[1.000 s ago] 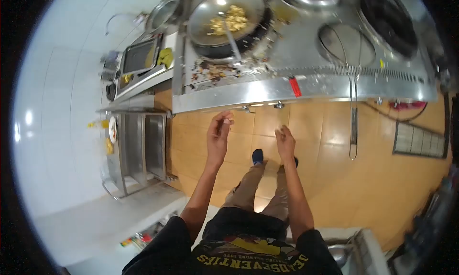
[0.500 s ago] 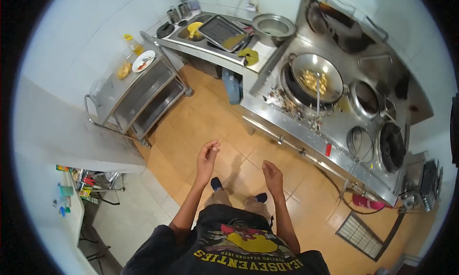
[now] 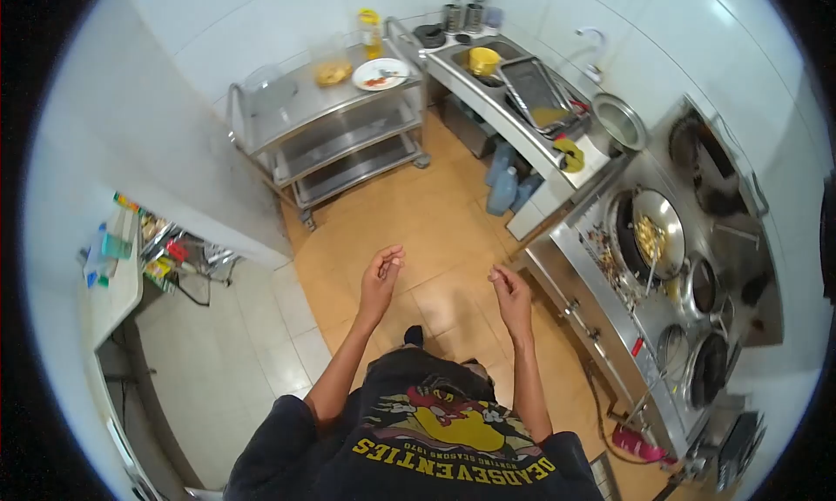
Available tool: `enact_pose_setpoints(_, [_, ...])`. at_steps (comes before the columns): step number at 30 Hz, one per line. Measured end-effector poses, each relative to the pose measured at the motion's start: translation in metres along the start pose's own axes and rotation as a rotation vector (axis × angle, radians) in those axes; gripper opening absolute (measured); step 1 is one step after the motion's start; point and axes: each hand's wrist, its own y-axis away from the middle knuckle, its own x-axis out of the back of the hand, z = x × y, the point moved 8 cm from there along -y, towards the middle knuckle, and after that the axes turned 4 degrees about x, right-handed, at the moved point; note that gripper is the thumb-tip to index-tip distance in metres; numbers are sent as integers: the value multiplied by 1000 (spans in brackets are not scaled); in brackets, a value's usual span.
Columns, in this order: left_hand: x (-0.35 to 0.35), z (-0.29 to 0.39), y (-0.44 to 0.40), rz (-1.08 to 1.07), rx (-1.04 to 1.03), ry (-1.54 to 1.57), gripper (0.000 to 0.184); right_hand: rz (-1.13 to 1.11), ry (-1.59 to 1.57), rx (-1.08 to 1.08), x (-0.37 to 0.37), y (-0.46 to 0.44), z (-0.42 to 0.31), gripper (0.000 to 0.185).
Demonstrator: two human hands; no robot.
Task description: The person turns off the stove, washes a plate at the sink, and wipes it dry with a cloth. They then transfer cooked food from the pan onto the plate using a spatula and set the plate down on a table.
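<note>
My left hand (image 3: pixel 380 279) is held out in the air over the tiled floor, fingers loosely bent and slightly apart, with nothing in it. To its right, my right hand (image 3: pixel 513 299) is likewise raised and empty, its fingers half curled. Neither hand touches anything. Ahead stands a steel trolley (image 3: pixel 322 109) bearing a white plate (image 3: pixel 380 74) with red food scraps and a fork, a container of yellowish food (image 3: pixel 333 73) and a bottle of yellow oil (image 3: pixel 370 33). On the stove at right, a wok (image 3: pixel 669 218) holds pale yellow pieces and a ladle.
A sink counter (image 3: pixel 557 157) with a dark tray (image 3: pixel 533 96), a yellow pot (image 3: pixel 483 61) and a steel pot (image 3: pixel 618 121) runs between trolley and stove (image 3: pixel 557 257). Blue jugs (image 3: pixel 503 192) stand below it. A wall corner (image 3: pixel 252 214) juts out at left, beside a cluttered shelf.
My view has swung left, so the trolley now lies ahead and the stove has shifted right. My feet have stepped. Both hands stay raised and empty, slightly farther apart.
</note>
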Motion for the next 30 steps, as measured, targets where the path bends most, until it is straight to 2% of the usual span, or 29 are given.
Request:
enact_pose_setpoints(4, [40,-5,17,135,26,4,27,-129,-68,61,-45,-8,-27,35])
enact_pose_setpoints(10, [42,-5,59,257,33,12,32,-328,-78,116,-79,5,-30,32])
enact_pose_setpoints(22, [-7,-36,174,451,71,107,32,-689,-72,53,-71,94,-29,31])
enact_pose_setpoints(30, [31,-26,268,718,55,191,30,-989,-6,140,-115,172,-36,30])
